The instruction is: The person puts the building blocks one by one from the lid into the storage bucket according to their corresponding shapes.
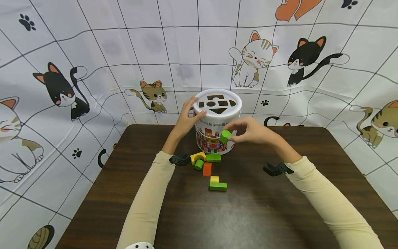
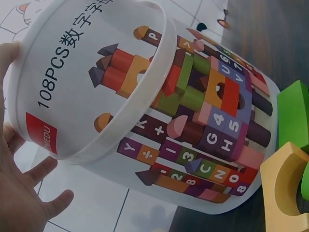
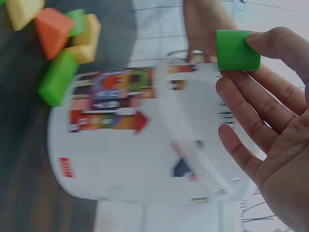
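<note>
Dark brown wood is carrying everything here: the table (image 1: 264,214) is lying bare along its near edge, and the loose blocks are sitting further in, toward the middle. Nearest of them, a green bar (image 1: 218,186) is lying flat with a small yellow cube (image 1: 214,178) touching its far side. Just beyond, an orange block (image 1: 207,169) is lying beside a green cylinder (image 1: 199,164), a yellow arch (image 1: 198,157) and a second green block (image 1: 213,157), all bunched close against the foot of the tub, probably so they stay within easy reach.

Further on, the right hand (image 1: 253,131) is pinching a green cylinder block (image 1: 225,136) between thumb and fingertips, the remaining fingers loosely spread. It is holding the block in front of the white tub's (image 1: 217,138) printed wall, below the lid, with a round end face toward the head camera, seemingly to line that round profile up with a matching hole.

Beyond that, the left hand (image 1: 188,119) is resting with straight, spread fingers against the tub's left side, one fingertip on the lid rim (image 1: 237,110), apparently bracing the tub so it does not slide. The lid, with its shaped cut-outs (image 1: 217,103), is facing up near the table's far edge.
</note>
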Demonstrator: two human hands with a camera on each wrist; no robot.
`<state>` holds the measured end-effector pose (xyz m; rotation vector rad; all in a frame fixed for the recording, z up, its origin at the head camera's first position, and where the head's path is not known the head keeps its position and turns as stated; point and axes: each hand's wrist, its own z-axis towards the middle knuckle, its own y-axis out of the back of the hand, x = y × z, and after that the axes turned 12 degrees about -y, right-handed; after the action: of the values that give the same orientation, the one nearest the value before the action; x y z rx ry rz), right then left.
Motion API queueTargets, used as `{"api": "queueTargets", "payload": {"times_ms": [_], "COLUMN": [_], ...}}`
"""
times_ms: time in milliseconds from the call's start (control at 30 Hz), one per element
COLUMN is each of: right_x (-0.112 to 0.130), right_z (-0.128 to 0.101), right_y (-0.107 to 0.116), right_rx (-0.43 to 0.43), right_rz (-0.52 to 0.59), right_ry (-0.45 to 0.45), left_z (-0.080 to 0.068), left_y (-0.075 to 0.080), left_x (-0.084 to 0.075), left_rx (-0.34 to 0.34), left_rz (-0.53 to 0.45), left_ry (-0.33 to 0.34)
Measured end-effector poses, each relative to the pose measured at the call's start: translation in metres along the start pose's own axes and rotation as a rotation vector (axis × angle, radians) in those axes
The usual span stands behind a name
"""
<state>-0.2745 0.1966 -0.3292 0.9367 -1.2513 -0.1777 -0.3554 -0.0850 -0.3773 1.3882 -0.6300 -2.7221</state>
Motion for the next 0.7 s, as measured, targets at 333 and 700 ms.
{"api": "queueTargets", "payload": {"times_ms": [333,700], "right_x": [0.037,0.055], "right_z": [0.019,0.046], "right_y": [0.029,0.043], "right_rx": [-0.114,-0.226], "right_rz": [0.009,-0.044], "right_ry": [0.06,0.065], "left_z": [-0.002,0.0], "left_y": [-0.001,0.0], "left_x": [0.0,0.001], "left_rx": [0.003,0.007], "left_rz": [-0.011,-0.001], "left_ry": [0.001,0.002]}}
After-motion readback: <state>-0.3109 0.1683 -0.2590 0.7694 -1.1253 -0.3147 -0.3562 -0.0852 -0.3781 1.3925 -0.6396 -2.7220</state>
